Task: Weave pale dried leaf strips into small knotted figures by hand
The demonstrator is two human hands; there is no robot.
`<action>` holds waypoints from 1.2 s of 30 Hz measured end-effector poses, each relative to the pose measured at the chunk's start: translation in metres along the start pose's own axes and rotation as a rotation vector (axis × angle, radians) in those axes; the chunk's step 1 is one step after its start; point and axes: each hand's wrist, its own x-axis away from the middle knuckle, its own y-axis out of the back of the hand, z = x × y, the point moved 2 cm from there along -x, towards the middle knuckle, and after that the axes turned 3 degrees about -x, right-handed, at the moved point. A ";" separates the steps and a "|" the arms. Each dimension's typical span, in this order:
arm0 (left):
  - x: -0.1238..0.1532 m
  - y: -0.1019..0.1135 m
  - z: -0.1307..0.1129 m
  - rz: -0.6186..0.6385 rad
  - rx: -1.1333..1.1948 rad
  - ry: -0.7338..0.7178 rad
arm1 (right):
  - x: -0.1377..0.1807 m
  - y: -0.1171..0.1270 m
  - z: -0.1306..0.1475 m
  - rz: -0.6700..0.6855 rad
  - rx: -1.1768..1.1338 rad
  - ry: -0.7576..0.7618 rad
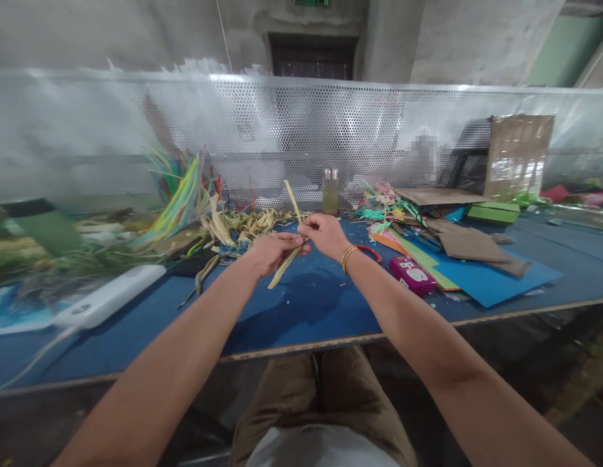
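A pale yellow, dry-looking leaf strip (283, 271) is held above the blue tabletop (306, 311). My left hand (276, 251) pinches it from the left. My right hand (325, 232), with a gold bracelet at the wrist, is closed on the strip just above and right of the left one. One end of the strip points up past my fingers, the other hangs down toward me. The two hands nearly touch, and the part of the strip between the fingers is mostly hidden. Behind them lies a pile of similar dried strips (255, 224).
At left are a white power strip (111, 298), a green cup (41, 224) and a bundle of coloured stems (177, 194). A bottle (331, 192) stands behind my hands. On the right lie a purple case (412, 275), blue paper (496, 285) and cardboard (469, 243). A perforated metal screen (306, 123) backs the table.
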 end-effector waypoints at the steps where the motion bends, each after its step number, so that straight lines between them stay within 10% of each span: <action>1: 0.001 -0.001 0.000 0.003 -0.018 0.002 | 0.000 -0.001 0.000 -0.010 -0.001 0.001; 13: 0.001 -0.007 0.002 -0.012 0.042 -0.079 | 0.000 0.007 0.005 -0.037 0.137 0.092; 19: -0.001 0.002 -0.003 -0.029 0.144 -0.058 | 0.007 0.024 0.022 -0.362 0.404 0.134; 23: -0.005 0.006 -0.002 -0.027 0.154 -0.100 | 0.010 0.018 0.024 -0.208 0.458 -0.017; 28: -0.009 0.007 0.001 -0.064 0.137 -0.201 | 0.012 -0.009 0.007 0.133 0.184 -0.198; 36: -0.009 0.005 0.001 -0.102 0.195 -0.208 | 0.015 -0.029 -0.004 0.064 -0.337 -0.347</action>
